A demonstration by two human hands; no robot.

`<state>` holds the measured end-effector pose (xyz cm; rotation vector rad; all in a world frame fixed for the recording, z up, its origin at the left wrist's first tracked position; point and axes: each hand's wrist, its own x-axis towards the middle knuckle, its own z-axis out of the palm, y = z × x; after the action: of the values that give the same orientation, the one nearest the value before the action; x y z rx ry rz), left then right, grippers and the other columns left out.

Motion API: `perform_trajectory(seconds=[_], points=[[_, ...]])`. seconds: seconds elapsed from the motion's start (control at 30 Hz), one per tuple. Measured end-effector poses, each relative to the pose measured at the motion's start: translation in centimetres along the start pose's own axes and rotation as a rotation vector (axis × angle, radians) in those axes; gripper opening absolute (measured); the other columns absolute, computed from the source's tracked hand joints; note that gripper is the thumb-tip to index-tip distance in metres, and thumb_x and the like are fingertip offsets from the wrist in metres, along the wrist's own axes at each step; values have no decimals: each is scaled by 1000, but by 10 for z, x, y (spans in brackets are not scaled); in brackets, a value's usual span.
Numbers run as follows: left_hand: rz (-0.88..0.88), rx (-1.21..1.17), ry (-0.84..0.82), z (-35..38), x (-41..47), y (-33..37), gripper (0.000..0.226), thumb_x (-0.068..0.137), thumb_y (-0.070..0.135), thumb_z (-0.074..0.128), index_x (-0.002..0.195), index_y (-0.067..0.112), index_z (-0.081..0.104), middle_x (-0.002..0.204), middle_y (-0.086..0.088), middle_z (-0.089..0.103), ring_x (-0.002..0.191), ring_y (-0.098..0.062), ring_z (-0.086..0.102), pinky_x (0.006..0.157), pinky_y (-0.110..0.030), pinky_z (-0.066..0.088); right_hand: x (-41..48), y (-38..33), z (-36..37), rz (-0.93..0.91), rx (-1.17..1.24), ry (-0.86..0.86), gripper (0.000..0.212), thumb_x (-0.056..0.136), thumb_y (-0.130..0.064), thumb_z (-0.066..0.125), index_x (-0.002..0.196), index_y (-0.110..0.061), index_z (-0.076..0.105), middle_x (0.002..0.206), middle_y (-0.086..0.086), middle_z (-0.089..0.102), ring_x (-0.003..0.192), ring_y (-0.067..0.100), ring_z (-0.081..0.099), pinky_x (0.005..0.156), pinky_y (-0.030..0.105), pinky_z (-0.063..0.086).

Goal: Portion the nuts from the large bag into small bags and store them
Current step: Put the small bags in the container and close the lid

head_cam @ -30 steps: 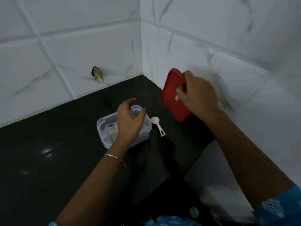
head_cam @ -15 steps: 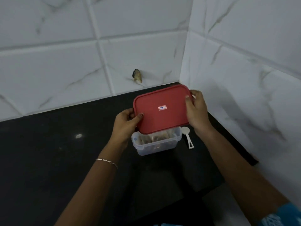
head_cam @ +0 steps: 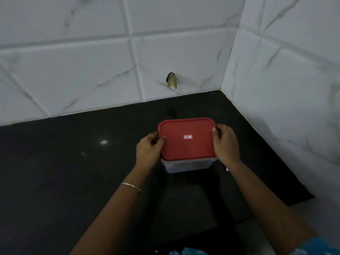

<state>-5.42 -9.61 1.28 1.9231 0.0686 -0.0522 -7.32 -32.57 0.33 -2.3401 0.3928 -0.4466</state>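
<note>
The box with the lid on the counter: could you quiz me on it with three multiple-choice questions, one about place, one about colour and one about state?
1. Where does the clear container stand?
A. On the black countertop, near the tiled corner.
B. In a sink.
C. On a chair.

2. What colour is the lid?
A. Blue.
B. Green.
C. Red.

3. How is the lid now?
A. Leaning on the wall.
B. Lying on the container, gripped at its ends by the left hand and right hand.
C. Upside down on the countertop.

Answers: 1 A, the black surface shows around it. 2 C, it is plain red with a small label. 3 B, a thumb rests on top at each end.
</note>
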Motion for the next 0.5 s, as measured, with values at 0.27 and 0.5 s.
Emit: perform_trajectory(seconds=[0.27,0.5], points=[[189,359,105,11,-7,-10,24,99,29,48,103,11,63,82,0,51,75,-12,50,60,-23,35,-2,-1,1,33,-165,-14,31,102,-35,39,121,-16,56,115,3,51,82,9,49,73,27,38],[135,442,70,17,-9,-18,38,102,37,36,129,16,52,113,-7,53,98,-23,59,83,-37,48,4,7,9,54,-186,-122,27,102,-34,35,118,-19,52,107,1,55,93,15,56,76,32,42]])
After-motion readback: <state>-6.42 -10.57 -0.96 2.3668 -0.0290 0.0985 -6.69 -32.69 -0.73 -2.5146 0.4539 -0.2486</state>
